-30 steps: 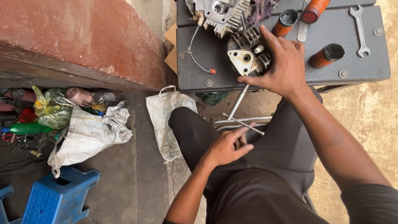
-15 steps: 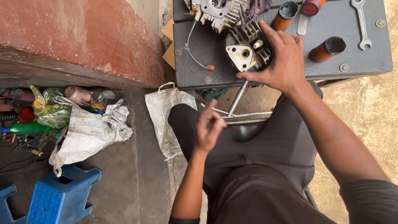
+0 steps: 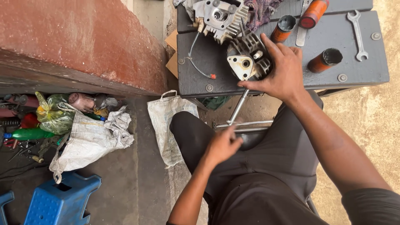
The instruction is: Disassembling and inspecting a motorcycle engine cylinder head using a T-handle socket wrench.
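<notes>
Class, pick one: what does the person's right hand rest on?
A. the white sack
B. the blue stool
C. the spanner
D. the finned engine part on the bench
D: the right hand lies on the finned engine part at the bench edge; the spanner lies apart, untouched.

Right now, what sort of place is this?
Likely an outdoor repair spot for small engines: the right hand rests on a finned engine part on a dark bench, with a spanner nearby.
</notes>
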